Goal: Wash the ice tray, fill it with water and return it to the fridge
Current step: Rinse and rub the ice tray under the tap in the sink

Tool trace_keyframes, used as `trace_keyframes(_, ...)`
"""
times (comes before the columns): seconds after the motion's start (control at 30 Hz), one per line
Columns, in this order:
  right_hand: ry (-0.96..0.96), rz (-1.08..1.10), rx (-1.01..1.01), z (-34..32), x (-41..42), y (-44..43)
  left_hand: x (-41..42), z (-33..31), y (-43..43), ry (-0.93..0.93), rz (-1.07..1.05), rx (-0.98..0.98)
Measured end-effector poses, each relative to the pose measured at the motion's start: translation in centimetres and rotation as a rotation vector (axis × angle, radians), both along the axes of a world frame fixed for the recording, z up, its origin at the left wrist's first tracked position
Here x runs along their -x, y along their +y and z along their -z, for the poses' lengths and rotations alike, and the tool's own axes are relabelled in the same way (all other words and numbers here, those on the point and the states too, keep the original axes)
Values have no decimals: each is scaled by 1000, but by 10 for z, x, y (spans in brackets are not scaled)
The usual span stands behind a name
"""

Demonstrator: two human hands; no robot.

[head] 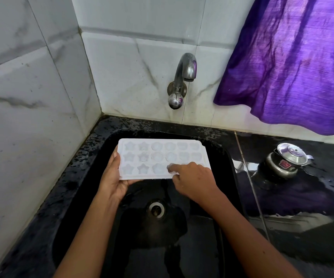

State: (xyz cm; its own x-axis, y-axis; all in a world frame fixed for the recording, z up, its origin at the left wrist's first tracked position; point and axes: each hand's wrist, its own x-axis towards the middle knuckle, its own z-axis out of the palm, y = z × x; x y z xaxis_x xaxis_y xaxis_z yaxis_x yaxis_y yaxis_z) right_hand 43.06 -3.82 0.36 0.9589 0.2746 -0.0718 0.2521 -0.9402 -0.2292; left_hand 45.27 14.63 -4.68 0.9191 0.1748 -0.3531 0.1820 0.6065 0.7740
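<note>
White thin plastic, so my ice tray (160,157) is light, bendy and probably slippery when wet. It's over the sink (229,157). My left hand (114,177) grips its short edge, thumb on top, and my right hand (194,181) pokes one straight finger into a near-row mould.

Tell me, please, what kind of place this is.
Most likely a home kitchen. A black sink sits under a metal tap on a tiled wall, a small steel pot stands on the wet counter, and the left hand holds a white ice tray over the sink.
</note>
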Motion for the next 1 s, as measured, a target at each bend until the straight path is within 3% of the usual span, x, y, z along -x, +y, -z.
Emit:
trace_keyframes(0.17, 27, -2, -21, -3, 2, -2, 0, 3, 2, -14, 3, 2)
trace_keyframes(0.37, -74, -7, -55, -5, 0, 2, 0, 3, -1, -8, 5, 9)
trace_keyframes(0.63, 42, -59, -66, -5, -2, 16, 0, 1, -4, -8, 7, 13)
trace_keyframes(1.0, 30, -73, -52, -1, 1, 17, 1, -2, -2, -24, -9, 8)
